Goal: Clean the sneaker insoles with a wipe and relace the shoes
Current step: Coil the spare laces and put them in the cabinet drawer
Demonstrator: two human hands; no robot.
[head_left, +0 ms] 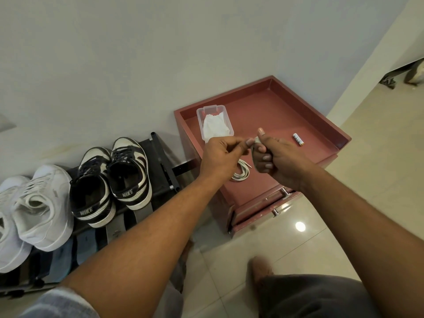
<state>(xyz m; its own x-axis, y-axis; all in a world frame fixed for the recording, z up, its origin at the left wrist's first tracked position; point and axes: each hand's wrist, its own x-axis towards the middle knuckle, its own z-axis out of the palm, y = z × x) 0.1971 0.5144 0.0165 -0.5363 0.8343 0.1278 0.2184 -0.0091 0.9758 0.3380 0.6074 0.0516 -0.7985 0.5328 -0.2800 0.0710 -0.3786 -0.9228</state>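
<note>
Only legible wording: "NIKE" in pale caps on the dark heel tab (86,211) of the left b/w sneaker (91,187), and again on the heel tab (127,193) of the right b/w sneaker (129,173), both on the rack at left. The battery (298,139) on the red cabinet top (270,111), far right, has dark print on its white wrap, too small to read.

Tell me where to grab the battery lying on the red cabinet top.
Pinch the battery across its middle, fingers on its two long sides, coming straight down: it lies flat, and the raised rim of the red cabinet top would likely block a low sideways approach.
</note>
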